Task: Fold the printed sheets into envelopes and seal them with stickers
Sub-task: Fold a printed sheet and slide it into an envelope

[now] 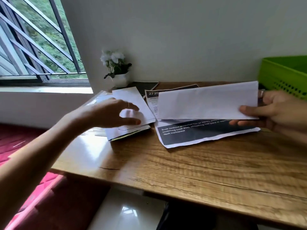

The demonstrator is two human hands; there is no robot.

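A folded white sheet (206,102) is held up above the wooden desk (182,166); my right hand (272,112) pinches its right end, thumb in front and fingers behind. Beneath it lies a printed sheet (199,131) with a dark band and white text. My left hand (114,113) reaches over a small stack of folded white envelopes (132,112) at the desk's left, fingers spread and curved, fingertips on or just above the top one; the blur hides whether they touch it.
A white pot of white flowers (118,68) stands in the back corner beside a dark notebook (144,87). A green plastic basket (285,75) sits at the back right. A barred window (36,47) is to the left. A red mattress (25,146) lies beside the desk.
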